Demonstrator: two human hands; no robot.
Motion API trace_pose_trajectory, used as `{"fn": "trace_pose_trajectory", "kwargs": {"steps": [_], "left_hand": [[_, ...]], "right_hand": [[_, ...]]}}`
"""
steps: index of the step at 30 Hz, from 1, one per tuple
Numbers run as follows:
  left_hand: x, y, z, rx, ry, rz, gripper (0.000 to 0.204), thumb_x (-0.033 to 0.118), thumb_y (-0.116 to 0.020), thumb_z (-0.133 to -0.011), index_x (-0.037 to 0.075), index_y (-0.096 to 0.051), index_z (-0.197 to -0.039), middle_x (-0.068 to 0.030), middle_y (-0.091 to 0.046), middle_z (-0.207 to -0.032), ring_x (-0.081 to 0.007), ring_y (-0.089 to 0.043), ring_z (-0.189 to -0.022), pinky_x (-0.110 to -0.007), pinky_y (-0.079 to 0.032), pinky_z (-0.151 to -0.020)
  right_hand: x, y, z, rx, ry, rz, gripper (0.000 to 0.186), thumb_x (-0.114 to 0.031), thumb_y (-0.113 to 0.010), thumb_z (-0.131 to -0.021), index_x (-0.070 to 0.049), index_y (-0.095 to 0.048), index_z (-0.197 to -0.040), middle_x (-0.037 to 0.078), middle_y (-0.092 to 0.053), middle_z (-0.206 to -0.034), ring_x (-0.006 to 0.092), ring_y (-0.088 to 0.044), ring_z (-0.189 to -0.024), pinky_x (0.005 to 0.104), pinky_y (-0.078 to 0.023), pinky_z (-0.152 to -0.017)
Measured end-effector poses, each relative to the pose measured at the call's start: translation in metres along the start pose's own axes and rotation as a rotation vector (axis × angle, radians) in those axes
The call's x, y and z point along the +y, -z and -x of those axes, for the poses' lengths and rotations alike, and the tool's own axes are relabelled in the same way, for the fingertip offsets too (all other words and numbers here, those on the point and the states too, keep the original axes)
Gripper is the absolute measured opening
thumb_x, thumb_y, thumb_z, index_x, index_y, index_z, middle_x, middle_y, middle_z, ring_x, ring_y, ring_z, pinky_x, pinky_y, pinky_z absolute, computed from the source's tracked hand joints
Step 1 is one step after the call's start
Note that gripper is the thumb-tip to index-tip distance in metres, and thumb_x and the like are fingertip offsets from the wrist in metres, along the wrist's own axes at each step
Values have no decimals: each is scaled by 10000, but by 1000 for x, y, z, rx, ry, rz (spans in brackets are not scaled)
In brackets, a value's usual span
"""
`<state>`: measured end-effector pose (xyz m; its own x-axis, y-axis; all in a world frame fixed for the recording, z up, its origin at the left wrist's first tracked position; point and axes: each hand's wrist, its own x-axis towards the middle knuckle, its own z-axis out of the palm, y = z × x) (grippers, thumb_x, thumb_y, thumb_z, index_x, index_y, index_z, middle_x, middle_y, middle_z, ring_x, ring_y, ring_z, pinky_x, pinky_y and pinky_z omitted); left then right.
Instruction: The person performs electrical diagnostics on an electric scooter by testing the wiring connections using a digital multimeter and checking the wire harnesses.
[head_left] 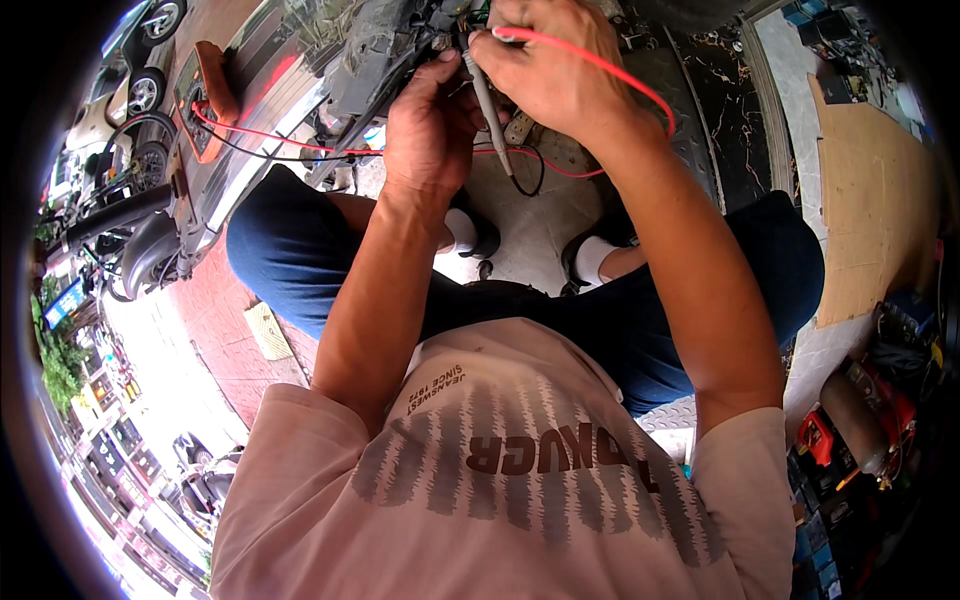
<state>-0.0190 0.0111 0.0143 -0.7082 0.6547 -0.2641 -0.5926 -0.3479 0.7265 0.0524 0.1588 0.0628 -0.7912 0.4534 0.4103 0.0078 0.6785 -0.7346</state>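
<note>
My left hand point(428, 125) is closed at a small dark part among wires point(443, 42) on a vehicle body point(375, 55); what its fingers grip is unclear. My right hand point(545, 75) pinches the tip end of a red lead point(625, 72), whose cable arcs over the wrist. A grey pen-like probe point(492, 120) slants down between my hands, with a black lead looping from its lower end; its top is partly behind my right fingers. An orange-cased meter point(212, 65), with red and black leads, lies to the left.
My bent knees frame the tiled floor point(515, 230). Scooters point(150, 150) stand at far left, beside a red paved patch point(220, 330). A cardboard sheet point(865, 200) lies at right, with assorted tools and a red-and-grey machine point(845, 420) below it.
</note>
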Motion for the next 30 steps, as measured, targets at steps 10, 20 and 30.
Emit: {"fn": "trace_pose_trajectory", "kwargs": {"steps": [10,20,30], "left_hand": [[-1,12,-4,15,-3,-84,380,283,-461,-998,-30,-619,-1143,-135,-699,-893,-244,-684,-743,-396,-578,-718],[0,0,6,-74,-24,-78,293,219,-591,-962,3,-627,-1158,-98,-681,-942,-214,-668,-755,-363,-574,-686],[2,-4,11,144,27,-98,269,126,-694,-884,7,-634,-1118,-90,-667,-902,-209,-661,-743,-344,-574,-701]], "right_hand": [[-10,1,-18,-345,-298,-128,322,-294,-645,-838,-32,-691,-1021,234,-705,-907,385,-700,-834,461,-550,-743],[12,-14,-10,-217,-279,-154,302,-314,-646,-806,-32,-693,-905,218,-709,-932,400,-683,-889,456,-548,-826],[27,4,-5,-200,-187,-145,203,-236,-655,-882,-34,-645,-884,195,-669,-843,379,-657,-835,446,-519,-766]]}}
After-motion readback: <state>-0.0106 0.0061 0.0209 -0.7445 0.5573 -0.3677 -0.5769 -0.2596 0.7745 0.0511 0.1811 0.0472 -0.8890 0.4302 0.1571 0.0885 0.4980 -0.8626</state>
